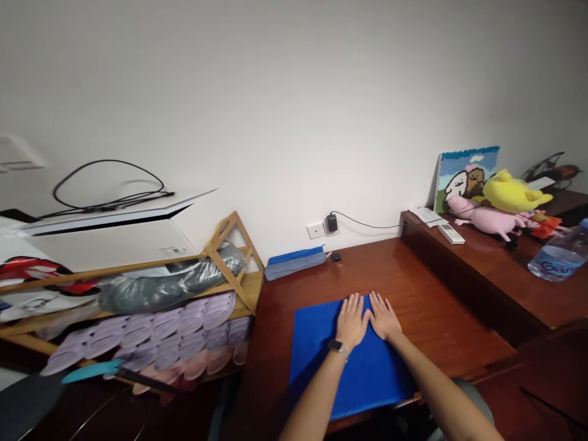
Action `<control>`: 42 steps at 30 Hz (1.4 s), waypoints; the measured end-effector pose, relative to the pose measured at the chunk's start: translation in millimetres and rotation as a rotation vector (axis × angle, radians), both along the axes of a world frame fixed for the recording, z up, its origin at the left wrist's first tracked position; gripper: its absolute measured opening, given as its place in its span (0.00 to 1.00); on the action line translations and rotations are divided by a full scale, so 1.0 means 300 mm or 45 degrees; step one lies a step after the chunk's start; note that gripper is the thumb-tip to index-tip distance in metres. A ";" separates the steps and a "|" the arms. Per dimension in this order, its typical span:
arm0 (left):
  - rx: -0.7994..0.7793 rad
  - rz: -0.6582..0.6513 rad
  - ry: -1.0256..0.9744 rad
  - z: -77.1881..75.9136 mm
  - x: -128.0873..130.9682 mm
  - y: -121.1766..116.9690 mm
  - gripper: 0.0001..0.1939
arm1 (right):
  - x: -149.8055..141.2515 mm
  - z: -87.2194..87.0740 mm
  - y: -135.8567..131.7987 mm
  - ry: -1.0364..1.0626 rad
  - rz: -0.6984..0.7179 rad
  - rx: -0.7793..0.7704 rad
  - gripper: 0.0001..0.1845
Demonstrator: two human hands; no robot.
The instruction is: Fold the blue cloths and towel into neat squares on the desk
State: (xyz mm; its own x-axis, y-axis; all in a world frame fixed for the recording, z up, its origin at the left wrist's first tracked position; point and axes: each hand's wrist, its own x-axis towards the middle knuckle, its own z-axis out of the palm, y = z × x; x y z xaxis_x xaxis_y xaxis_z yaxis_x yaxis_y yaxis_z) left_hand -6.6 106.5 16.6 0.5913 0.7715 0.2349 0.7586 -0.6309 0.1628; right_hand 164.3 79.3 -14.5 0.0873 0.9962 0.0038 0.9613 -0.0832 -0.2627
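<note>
A blue cloth point(316, 361) lies spread flat on the brown wooden desk point(441, 331), reaching its front edge. My left hand point(353, 321) rests palm down on the upper part of the cloth, fingers stretched toward the wall; a watch point(339, 348) is on that wrist. Beside it, my right hand point(384, 318) lies flat near the cloth's upper right corner, with its fingers extended too. The two thumbs are close together. Neither hand grips anything. Behind the cloth, a folded blue and grey cloth bundle point(296, 263) sits along the wall.
At left stands a wooden rack point(234, 263) with a white box point(124, 239) and several pale purple slippers point(165, 324). A charger point(332, 223) is plugged into the wall. The raised right surface holds plush toys point(487, 217), a remote point(451, 233) and a water bottle point(558, 257).
</note>
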 end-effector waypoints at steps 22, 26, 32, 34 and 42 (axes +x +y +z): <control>-0.032 0.539 0.096 -0.085 -0.513 0.063 0.35 | -0.002 0.003 0.000 -0.056 -0.038 -0.036 0.39; -0.065 0.557 0.124 -0.073 -0.517 0.063 0.36 | 0.001 0.005 -0.001 -0.031 -0.038 -0.053 0.39; -0.064 0.558 0.133 -0.072 -0.524 0.064 0.36 | 0.008 0.013 -0.002 0.027 -0.022 -0.060 0.38; -0.064 0.552 0.143 -0.074 -0.528 0.067 0.36 | 0.007 0.023 0.002 0.038 -0.028 -0.082 0.38; -0.132 0.563 0.242 -0.036 -0.510 0.089 0.36 | -0.009 0.062 0.026 -0.015 -0.064 -0.097 0.36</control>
